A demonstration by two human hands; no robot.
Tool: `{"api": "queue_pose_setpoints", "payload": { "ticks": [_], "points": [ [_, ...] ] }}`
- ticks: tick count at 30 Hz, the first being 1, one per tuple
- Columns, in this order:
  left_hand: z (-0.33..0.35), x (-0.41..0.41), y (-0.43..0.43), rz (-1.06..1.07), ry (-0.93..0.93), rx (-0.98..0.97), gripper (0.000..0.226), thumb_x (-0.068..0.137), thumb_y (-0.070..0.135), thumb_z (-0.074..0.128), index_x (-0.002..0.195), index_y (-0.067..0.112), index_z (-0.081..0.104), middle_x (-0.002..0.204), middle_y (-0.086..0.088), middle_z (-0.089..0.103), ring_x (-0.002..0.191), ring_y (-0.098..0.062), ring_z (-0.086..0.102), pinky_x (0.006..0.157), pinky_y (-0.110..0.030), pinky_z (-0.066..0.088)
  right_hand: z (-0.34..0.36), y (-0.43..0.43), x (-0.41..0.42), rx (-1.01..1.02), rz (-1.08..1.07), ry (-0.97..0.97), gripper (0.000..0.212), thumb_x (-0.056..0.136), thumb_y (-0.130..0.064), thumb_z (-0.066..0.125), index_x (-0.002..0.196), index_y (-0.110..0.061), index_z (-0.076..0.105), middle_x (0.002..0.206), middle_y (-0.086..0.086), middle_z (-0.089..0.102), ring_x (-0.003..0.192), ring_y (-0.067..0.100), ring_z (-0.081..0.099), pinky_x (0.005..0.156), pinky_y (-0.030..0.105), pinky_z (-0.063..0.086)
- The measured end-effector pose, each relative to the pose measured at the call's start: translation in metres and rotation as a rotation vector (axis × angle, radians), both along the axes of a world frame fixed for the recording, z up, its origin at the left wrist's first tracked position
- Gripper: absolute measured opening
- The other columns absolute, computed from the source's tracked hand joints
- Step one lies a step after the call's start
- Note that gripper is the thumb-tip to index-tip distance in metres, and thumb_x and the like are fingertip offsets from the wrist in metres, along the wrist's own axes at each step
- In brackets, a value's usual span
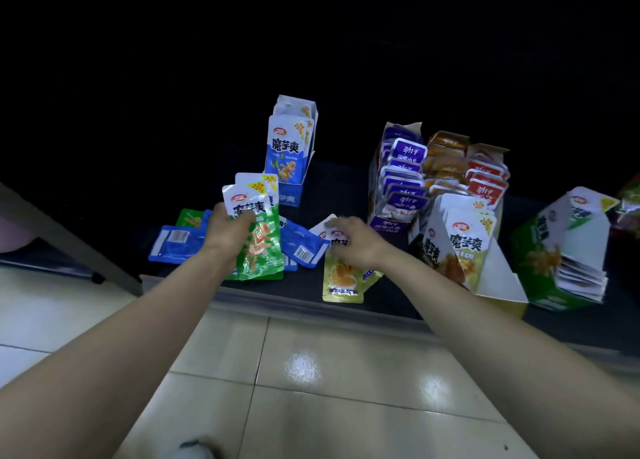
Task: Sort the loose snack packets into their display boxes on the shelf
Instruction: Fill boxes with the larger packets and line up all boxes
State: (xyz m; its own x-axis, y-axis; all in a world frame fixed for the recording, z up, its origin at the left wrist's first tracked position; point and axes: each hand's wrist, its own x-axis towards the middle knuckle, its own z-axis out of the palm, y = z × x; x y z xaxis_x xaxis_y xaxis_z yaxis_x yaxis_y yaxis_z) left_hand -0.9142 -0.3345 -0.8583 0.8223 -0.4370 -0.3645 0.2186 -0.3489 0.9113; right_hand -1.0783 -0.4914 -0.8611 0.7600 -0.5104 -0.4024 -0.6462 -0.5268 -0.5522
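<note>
Head view: right hand blurred over yellow packet; grip unclear.

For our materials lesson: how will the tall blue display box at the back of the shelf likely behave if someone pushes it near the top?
The blue box stands tall and narrow, so it will probably tip rather than slide. It looks like thin card with an open front, so likely light and easily dented. The packets standing inside may spill forward.

Head-worn view, downward onto near shelf
</note>
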Motion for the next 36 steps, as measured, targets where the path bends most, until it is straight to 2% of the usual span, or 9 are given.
{"api": "queue_pose_setpoints", "payload": {
  "ticks": [3,6,12,17,21,23,25,29,36],
  "points": [
    [0.002,0.004,0.005,0.047,-0.008,0.01,0.015,0.094,0.014,0.055,0.107,0.013,0.048,0.106,-0.013,0.058,0.09,-0.028,0.054,0.077,-0.04,0.044,-0.012,0.01,0.003,-0.11,0.227,0.169,0.025,0.089,-0.027,0.061,0.112,-0.024,0.07,0.139,0.006,0.046,0.134,0.028,0.033,0.111,0.039,0.032],
    [0.004,0.008,0.011,0.053,0.021,-0.004,0.015,0.092,0.013,0.055,0.106,0.012,0.05,0.102,-0.014,0.06,0.086,-0.027,0.056,0.073,-0.039,0.046,-0.01,0.014,0.014,-0.214,0.1,0.029,0.015,0.089,-0.026,0.058,0.08,-0.021,0.07,0.111,0.008,0.06,0.111,0.028,0.052,0.097,0.04,0.045],
    [0.017,0.003,0.007,-0.078,0.149,-0.134,0.018,0.097,0.007,0.053,0.115,0.01,0.056,0.102,-0.008,0.068,0.084,-0.02,0.065,0.065,-0.029,0.052,0.024,0.044,0.038,0.587,-0.162,-0.267,0.05,0.095,-0.042,0.057,0.134,-0.014,0.045,0.122,0.002,0.061,0.107,0.017,0.064,0.085,0.029,0.053],
    [0.037,-0.02,-0.015,-0.18,0.214,-0.249,0.025,0.103,0.018,0.045,0.126,0.009,0.048,0.109,-0.011,0.065,0.084,-0.02,0.067,0.063,-0.032,0.055,0.029,0.047,0.044,0.545,-0.24,-0.406,0.041,0.095,-0.022,0.062,0.13,-0.011,0.045,0.121,0.01,0.063,0.109,0.024,0.064,0.101,0.042,0.049],
    [0.05,-0.036,-0.033,-0.335,0.098,-0.198,0.053,0.094,0.058,0.043,0.137,0.027,0.043,0.136,-0.003,0.054,0.118,-0.02,0.057,0.103,-0.043,0.046,0.058,0.03,0.028,0.523,-0.313,-0.495,0.031,0.094,-0.012,0.06,0.123,-0.011,0.05,0.118,0.015,0.065,0.104,0.028,0.066,0.095,0.046,0.052],
    [0.059,-0.048,-0.041,-0.373,0.07,-0.23,0.067,0.089,0.073,0.035,0.133,0.025,0.051,0.128,0.002,0.06,0.116,-0.004,0.058,0.102,-0.021,0.043,0.08,0.02,0.012,0.498,-0.32,-0.56,0.029,0.095,-0.009,0.059,0.122,-0.011,0.051,0.118,0.015,0.065,0.103,0.028,0.066,0.094,0.044,0.053],
    [0.072,-0.065,-0.052,-0.385,0.042,-0.294,0.052,0.101,0.056,0.026,0.122,0.022,0.058,0.105,0.007,0.068,0.098,0.001,0.064,0.076,-0.01,0.047,0.102,0.008,-0.007,0.436,-0.337,-0.629,0.029,0.095,-0.009,0.057,0.123,-0.01,0.05,0.12,0.017,0.064,0.108,0.034,0.063,0.097,0.048,0.05],
    [0.098,-0.103,-0.085,-0.562,-0.204,-0.3,0.026,0.105,0.037,0.032,0.106,0.023,0.054,0.104,0.002,0.059,0.1,-0.017,0.056,0.084,-0.032,0.042,0.14,-0.018,-0.059,0.327,-0.468,-0.765,0.034,0.087,-0.011,0.062,0.119,-0.007,0.053,0.114,0.022,0.064,0.101,0.038,0.061,0.091,0.045,0.047],
    [0.128,-0.191,-0.167,-0.949,-0.432,-0.304,0.011,0.099,0.011,0.049,0.095,0.014,0.058,0.09,-0.002,0.059,0.084,-0.015,0.054,0.071,-0.025,0.044,0.156,-0.08,-0.2,0.151,-0.811,-0.881,0.023,0.093,0.002,0.054,0.113,-0.01,0.051,0.093,0.002,0.066,0.077,0.014,0.065,0.07,0.029,0.054]
  ]
}}
